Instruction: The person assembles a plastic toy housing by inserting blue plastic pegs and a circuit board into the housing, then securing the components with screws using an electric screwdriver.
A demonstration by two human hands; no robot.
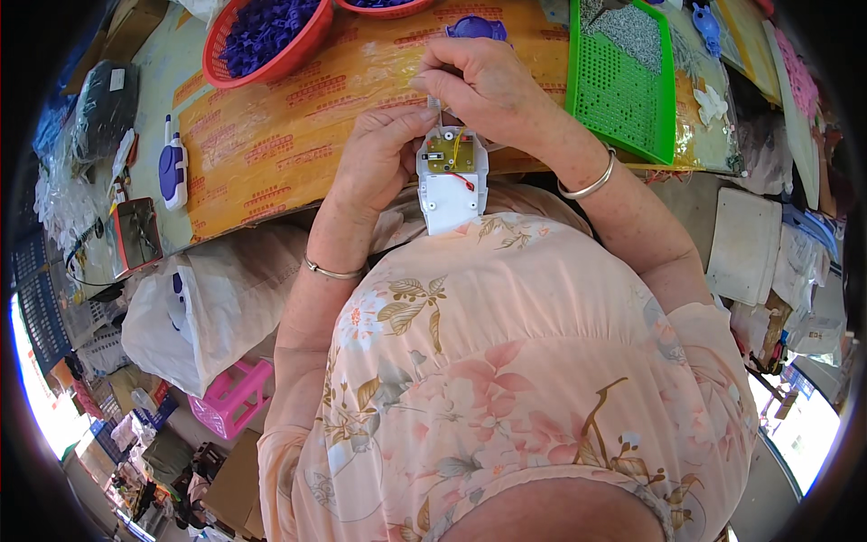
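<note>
A white plastic housing [452, 203] rests upright against my body at the table's front edge. Fixed in its upper part is a small yellow-green circuit board [449, 155] with a black switch, yellow wires and a short red wire. My left hand [384, 149] is closed at the housing's upper left, its thumb and fingertips by a narrow pale part [434, 110] at the top end. Just above, my right hand [483, 90] is bent into a pinch; whatever its fingertips hold is too small to make out.
A red basket [217, 54] of purple parts stands at the back left. To the right lies a green perforated tray [623, 108] with small metal pieces. A purple shell [476, 28] sits behind my hands, a purple-and-white device [172, 167] at left. A pink stool [233, 397] stands below.
</note>
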